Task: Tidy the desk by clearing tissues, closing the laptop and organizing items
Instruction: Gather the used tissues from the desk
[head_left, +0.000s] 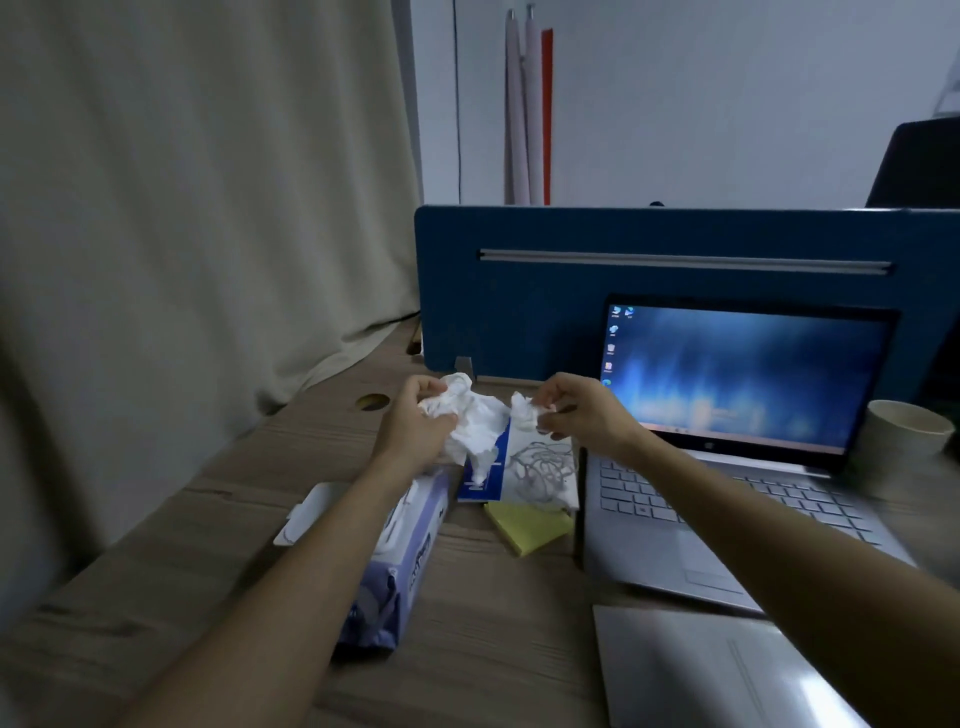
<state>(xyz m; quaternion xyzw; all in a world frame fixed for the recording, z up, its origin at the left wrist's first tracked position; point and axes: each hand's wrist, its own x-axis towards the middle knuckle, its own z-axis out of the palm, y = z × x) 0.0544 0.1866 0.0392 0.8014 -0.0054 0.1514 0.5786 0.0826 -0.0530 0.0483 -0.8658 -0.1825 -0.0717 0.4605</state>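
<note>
We see a wooden tabletop (493, 613) from above our own two bare arms, in dim light. Our left hand (415, 415) is clenched around a large crumpled white tissue (475, 423), which hangs loosely from the grip above a blue and white booklet (491, 467). Our right hand (582, 410) pinches a smaller crumpled tissue (524, 410) between thumb and fingertips, just beside the first. Both tissues are lifted off the tabletop, near the blue divider panel (571, 312) at the back.

The tissues look very light, soft and easily torn, so we judge a gentle closing of the whole hand gathers them best, bunching them at the middle.

To the right, the laptop (727, 415) stands open with its screen lit. A pack of tissues (410, 561) lies under our left forearm, yellow sticky notes (530, 527) just beside it, and a paper cup (904, 431) at the far right.
</note>
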